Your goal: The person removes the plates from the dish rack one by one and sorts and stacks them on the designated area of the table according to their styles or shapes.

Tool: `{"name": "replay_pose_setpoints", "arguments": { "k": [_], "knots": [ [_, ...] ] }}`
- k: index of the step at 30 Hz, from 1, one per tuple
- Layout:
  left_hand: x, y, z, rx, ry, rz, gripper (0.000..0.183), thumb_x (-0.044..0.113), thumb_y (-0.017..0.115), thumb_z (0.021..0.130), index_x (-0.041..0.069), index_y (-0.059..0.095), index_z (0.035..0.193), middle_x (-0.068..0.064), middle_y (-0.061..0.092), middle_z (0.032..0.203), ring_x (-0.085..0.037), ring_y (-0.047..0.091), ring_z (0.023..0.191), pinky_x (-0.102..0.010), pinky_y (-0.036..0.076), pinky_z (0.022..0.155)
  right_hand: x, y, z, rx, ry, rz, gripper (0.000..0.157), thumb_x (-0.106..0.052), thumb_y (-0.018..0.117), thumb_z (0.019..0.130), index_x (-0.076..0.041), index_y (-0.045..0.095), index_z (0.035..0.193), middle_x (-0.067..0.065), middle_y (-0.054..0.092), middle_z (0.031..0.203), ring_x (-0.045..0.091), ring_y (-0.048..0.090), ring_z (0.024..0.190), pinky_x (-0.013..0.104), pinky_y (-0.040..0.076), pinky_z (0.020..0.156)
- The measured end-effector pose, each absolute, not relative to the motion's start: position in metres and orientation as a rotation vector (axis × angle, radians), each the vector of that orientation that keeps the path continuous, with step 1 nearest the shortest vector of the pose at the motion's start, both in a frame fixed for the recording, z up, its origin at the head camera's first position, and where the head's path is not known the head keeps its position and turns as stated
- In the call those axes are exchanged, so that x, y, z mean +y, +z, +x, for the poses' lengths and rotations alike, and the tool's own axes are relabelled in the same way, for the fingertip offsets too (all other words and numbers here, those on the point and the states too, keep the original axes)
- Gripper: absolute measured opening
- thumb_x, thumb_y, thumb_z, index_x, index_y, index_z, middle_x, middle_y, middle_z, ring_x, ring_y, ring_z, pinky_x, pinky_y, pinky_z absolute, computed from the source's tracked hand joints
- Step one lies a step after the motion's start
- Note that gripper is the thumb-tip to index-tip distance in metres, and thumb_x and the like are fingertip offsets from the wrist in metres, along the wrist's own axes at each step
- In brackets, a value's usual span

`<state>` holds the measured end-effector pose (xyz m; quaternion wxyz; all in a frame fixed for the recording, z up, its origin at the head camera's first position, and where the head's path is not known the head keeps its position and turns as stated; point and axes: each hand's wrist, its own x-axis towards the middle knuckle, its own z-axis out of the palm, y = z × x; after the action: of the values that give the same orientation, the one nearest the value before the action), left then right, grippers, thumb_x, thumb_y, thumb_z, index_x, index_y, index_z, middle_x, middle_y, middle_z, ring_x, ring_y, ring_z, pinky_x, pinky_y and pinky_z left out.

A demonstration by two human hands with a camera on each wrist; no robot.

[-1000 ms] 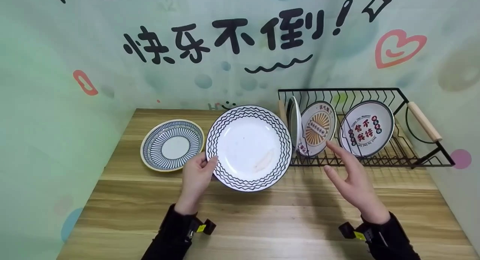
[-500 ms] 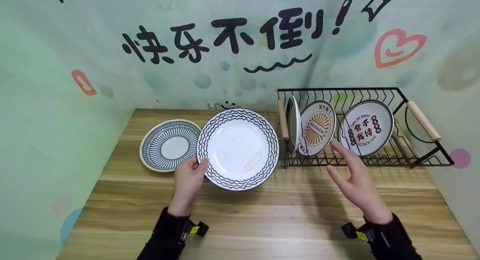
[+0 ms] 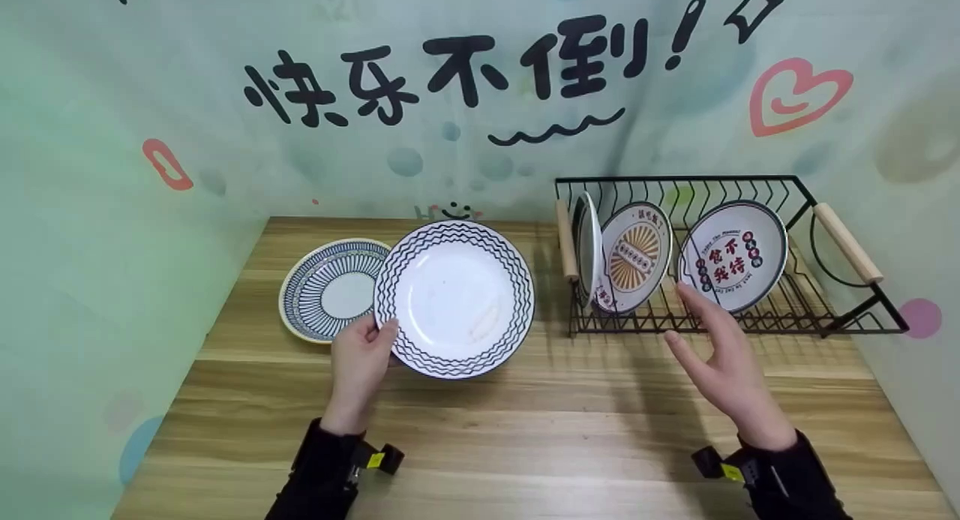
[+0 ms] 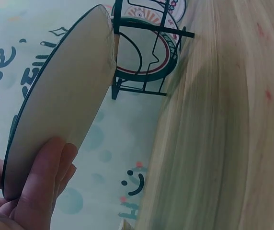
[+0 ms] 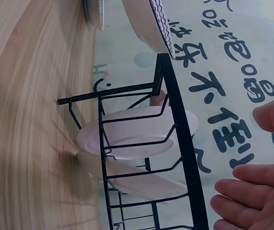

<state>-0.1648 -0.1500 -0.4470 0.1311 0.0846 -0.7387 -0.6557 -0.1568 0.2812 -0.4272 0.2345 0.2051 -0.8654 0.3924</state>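
Note:
My left hand (image 3: 361, 362) pinches the left rim of a white plate (image 3: 457, 299) with black wavy lines, thumb on its face. In the left wrist view the fingers press against the plate's pale underside (image 4: 65, 91). The held plate is above the table and partly covers a blue-striped plate (image 3: 330, 291) lying behind it. My right hand (image 3: 727, 370) hovers in front of the black dish rack (image 3: 750, 329), holding nothing, its fingers extended. In the right wrist view the right hand (image 5: 259, 191) shows spread thumb and fingers beside the rack.
In the rack stand a plate seen edge-on (image 3: 591, 250), a sunburst-patterned plate (image 3: 636, 257) and a plate with red lettering (image 3: 733, 257). The rack has wooden handles (image 3: 847, 242). Behind the wooden table (image 3: 525, 445) hangs a printed pale-green backdrop (image 3: 480, 100).
The left hand has carried the wavy-lined plate leftward, away from the rack and further over the blue-striped plate. My right hand has shifted slightly right.

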Motion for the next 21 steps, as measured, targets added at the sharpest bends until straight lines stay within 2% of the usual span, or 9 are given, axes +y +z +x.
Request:
{"name": "replay_pose_setpoints", "arguments": {
  "k": [10,16,21],
  "knots": [
    [-0.165,-0.451,-0.168,-2.072,-1.944,0.306,0.019,-0.003,0.059,0.093,-0.018,0.064,0.105,-0.025,0.070,0.085,-0.015,0.067,0.061,-0.029,0.059,0.052,0.294,-0.425,-0.157,-2.417,1.074,0.468,0.060,0.002,0.069,0.088,0.002,0.047,0.144,0.022,0.048,0.145,0.037,0.042,0.132,0.018,0.023,0.113],
    [-0.174,-0.454,-0.170,-2.071,-1.938,0.388,0.021,-0.001,0.058,0.095,-0.017,0.063,0.107,-0.022,0.070,0.085,-0.014,0.066,0.061,-0.030,0.059,0.055,0.300,-0.424,-0.158,-2.423,1.033,0.452,0.060,0.002,0.069,0.089,0.002,0.046,0.144,0.022,0.048,0.145,0.038,0.042,0.132,0.017,0.023,0.112],
    [-0.182,-0.455,-0.171,-2.093,-1.869,0.438,0.020,0.000,0.060,0.094,-0.016,0.065,0.102,-0.017,0.070,0.079,-0.013,0.065,0.057,-0.029,0.058,0.053,0.306,-0.425,-0.159,-2.445,1.007,0.425,0.059,0.000,0.069,0.089,0.002,0.046,0.144,0.022,0.047,0.146,0.040,0.042,0.131,0.019,0.023,0.113]
  ]
}}
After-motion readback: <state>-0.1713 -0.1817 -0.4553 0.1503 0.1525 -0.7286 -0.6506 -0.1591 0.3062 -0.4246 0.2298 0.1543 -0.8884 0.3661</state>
